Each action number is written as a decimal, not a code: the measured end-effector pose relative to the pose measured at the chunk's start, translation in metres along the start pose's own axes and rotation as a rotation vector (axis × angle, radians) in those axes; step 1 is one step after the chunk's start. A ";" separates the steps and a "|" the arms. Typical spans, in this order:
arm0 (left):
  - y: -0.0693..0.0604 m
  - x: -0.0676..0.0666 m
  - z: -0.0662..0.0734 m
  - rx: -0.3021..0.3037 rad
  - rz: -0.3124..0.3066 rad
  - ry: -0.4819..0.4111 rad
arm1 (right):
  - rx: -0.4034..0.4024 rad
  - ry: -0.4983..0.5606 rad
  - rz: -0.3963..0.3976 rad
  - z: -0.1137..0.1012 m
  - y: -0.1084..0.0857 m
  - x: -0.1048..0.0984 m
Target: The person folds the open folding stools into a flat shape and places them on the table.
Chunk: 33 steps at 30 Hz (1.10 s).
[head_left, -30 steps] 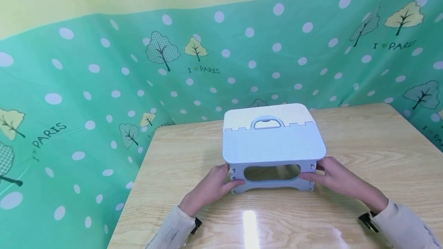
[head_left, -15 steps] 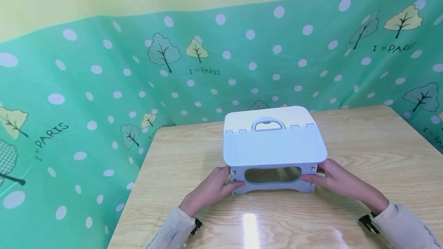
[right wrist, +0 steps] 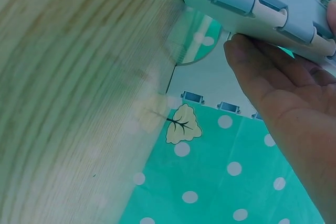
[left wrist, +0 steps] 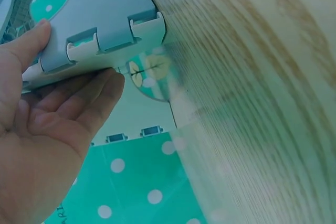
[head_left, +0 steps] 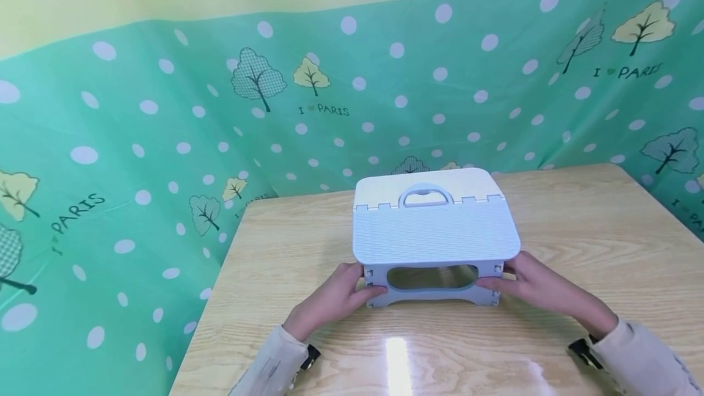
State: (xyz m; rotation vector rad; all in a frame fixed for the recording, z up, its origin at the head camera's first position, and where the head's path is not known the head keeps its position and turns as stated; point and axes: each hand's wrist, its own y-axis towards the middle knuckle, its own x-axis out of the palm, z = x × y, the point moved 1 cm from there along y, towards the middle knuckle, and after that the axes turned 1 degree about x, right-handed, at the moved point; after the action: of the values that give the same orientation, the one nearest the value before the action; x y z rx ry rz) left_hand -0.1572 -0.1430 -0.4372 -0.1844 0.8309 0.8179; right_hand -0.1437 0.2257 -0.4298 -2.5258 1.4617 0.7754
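A folding step stool (head_left: 434,231), blue and white with a carry handle (head_left: 425,194) in its top, stands unfolded on the table. My left hand (head_left: 337,295) grips its left front leg edge, the thumb on the front panel beside the oval opening. On the other side my right hand (head_left: 536,283) holds the right front edge the same way. In the left wrist view the left hand's fingers (left wrist: 79,98) lie along the outer side of the hinged panel (left wrist: 105,19). The right wrist view has the right hand's fingers (right wrist: 273,66) against the stool's side panel (right wrist: 257,9).
The wood-grain table (head_left: 286,237) extends to both sides of the stool. A green dotted curtain (head_left: 308,157) with tree prints hangs behind the table and along its left. Light glares off the tabletop in front of the stool.
The camera view shifts slightly. Both hands keep their hold on the stool, and the stool stays in about the same place.
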 end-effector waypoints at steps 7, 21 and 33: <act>0.000 0.000 0.001 -0.004 -0.008 -0.027 | -0.003 -0.003 -0.007 0.000 -0.001 -0.001; 0.000 -0.001 0.001 -0.008 -0.009 -0.041 | -0.001 0.021 -0.024 -0.002 -0.001 0.000; 0.000 -0.001 0.000 -0.029 -0.023 -0.032 | -0.004 0.012 -0.023 -0.002 -0.002 0.001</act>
State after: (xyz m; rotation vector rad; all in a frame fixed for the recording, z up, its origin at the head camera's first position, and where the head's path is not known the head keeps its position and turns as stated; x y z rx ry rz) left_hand -0.1570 -0.1434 -0.4365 -0.2055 0.7859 0.8097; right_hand -0.1414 0.2255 -0.4287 -2.5499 1.4332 0.7615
